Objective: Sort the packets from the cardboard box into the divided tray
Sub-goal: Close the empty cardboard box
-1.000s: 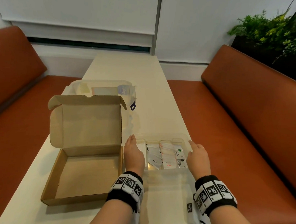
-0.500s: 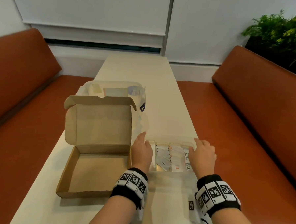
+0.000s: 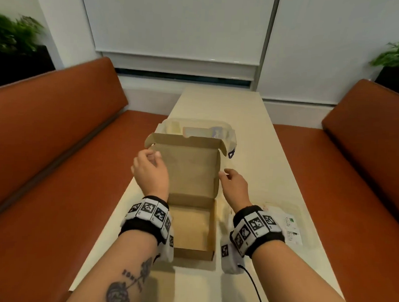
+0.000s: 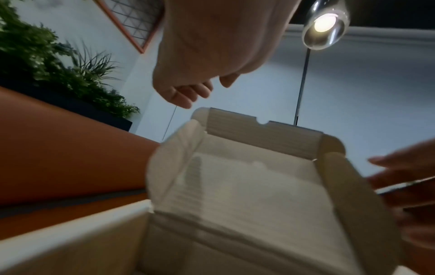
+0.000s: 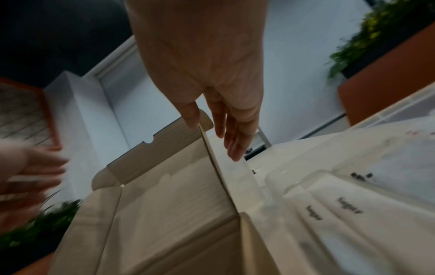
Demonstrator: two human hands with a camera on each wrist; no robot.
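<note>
The cardboard box (image 3: 190, 226) stands open in the middle of the table with nothing in its base, its lid (image 3: 188, 171) upright. My left hand (image 3: 153, 157) hovers by the lid's upper left flap with loosely curled fingers and holds nothing (image 4: 200, 91). At the lid's right edge my right hand (image 3: 225, 175) has straight fingers; in the right wrist view its thumb lies inside that edge and its fingers outside (image 5: 212, 134). The clear divided tray (image 3: 304, 211) lies to the right of the box, holding white packets (image 3: 291, 227), partly hidden by my right wrist.
A clear plastic container (image 3: 195, 125) with items inside stands right behind the box lid. Orange benches (image 3: 54, 166) flank the narrow table on both sides. A black cable (image 3: 253, 290) trails from my right wrist.
Both hands have left the sides of the divided tray and risen to the two edges of the box lid. The view has swung, so the tray now sits at the right.
</note>
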